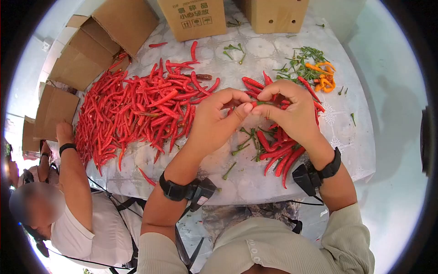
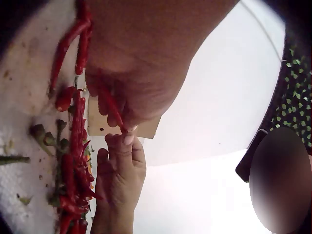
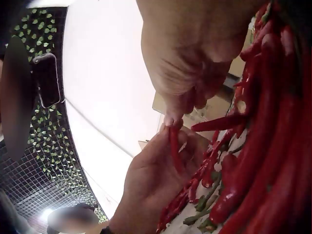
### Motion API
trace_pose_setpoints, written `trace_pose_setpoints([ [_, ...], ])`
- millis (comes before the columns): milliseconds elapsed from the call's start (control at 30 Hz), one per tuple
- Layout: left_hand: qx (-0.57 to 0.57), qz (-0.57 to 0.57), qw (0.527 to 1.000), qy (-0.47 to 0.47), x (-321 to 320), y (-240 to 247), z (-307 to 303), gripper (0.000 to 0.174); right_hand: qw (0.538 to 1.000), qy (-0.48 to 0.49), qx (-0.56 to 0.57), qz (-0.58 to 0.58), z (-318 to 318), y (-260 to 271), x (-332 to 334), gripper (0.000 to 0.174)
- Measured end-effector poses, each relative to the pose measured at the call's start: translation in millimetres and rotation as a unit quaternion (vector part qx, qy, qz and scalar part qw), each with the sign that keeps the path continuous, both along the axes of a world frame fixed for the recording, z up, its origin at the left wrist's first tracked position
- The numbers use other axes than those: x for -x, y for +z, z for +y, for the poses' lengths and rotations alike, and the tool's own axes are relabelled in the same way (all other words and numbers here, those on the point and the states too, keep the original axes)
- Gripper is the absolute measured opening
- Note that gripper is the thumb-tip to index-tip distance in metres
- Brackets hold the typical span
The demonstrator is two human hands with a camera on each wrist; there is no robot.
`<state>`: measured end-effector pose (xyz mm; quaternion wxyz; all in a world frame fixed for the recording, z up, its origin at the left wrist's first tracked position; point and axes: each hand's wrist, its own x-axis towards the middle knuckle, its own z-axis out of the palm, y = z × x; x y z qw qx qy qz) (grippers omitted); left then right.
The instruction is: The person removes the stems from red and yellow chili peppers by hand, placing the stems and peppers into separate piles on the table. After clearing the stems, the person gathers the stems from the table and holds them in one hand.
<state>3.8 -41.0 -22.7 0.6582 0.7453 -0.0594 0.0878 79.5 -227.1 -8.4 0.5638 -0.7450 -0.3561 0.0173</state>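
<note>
In the head view my left hand holds a red chili, which lies along its curled fingers in the right wrist view. My right hand pinches the stem end, thumb and forefinger meeting the left fingertips. Beneath and beyond the right hand lies a small group of red chilies. To the left of my left hand spreads a big heap of red chilies. Green stems are scattered on the table between my forearms.
Cardboard boxes stand at the table's back, with open cartons at the left. Green stems and orange chilies lie at the back right. Another person sits at the left, an arm reaching to a carton.
</note>
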Motion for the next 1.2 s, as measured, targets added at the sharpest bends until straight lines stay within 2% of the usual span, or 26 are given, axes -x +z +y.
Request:
trace_pose_setpoints([
  [100, 0.063, 0.039, 0.997, 0.005, 1.2, 4.1, -1.1, 0.017, 1.0, 0.006, -0.006, 0.025, -1.5, -4.1, -3.6, 0.021],
  [200, 0.085, 0.023, 0.996, 0.001, -0.1, 0.6, -0.5, 0.019, 0.999, 0.017, -0.019, 0.026, 1.6, -3.9, -1.6, 0.018],
  [400, 0.028, -0.026, 0.999, -0.007, -1.0, 1.1, 1.1, 0.019, 0.999, 0.032, -0.002, -0.029, -0.2, 2.5, -1.4, 0.014],
  [567, 0.026, -0.015, 0.999, -0.024, 0.8, 5.3, 0.9, 0.015, 0.998, 0.044, -0.014, -0.052, -1.8, 2.5, -2.1, 0.013],
  [700, 0.063, 0.035, 0.996, -0.053, 3.7, 12.6, 1.1, 0.014, 0.997, 0.064, 0.001, -0.038, -4.1, 6.9, -3.2, 0.012],
  [800, 0.041, -0.002, 0.997, -0.058, 1.6, 6.3, 1.8, 0.013, 0.996, 0.084, 0.006, -0.008, -6.6, 9.4, -5.4, 0.012],
  [967, 0.046, 0.012, 0.996, -0.073, 2.7, 5.7, 2.1, 0.015, 0.993, 0.108, 0.011, 0.046, -10.5, 11.0, -7.9, 0.01],
  [1100, 0.058, 0.035, 0.994, -0.091, 3.1, 4.8, 4.0, 0.016, 0.991, 0.128, 0.014, 0.047, -11.9, 11.7, -10.1, 0.011],
  [1200, 0.021, 0.001, 0.995, -0.102, 2.0, 5.3, 4.6, 0.017, 0.988, 0.145, 0.016, 0.056, -13.7, 12.5, -11.6, 0.013],
])
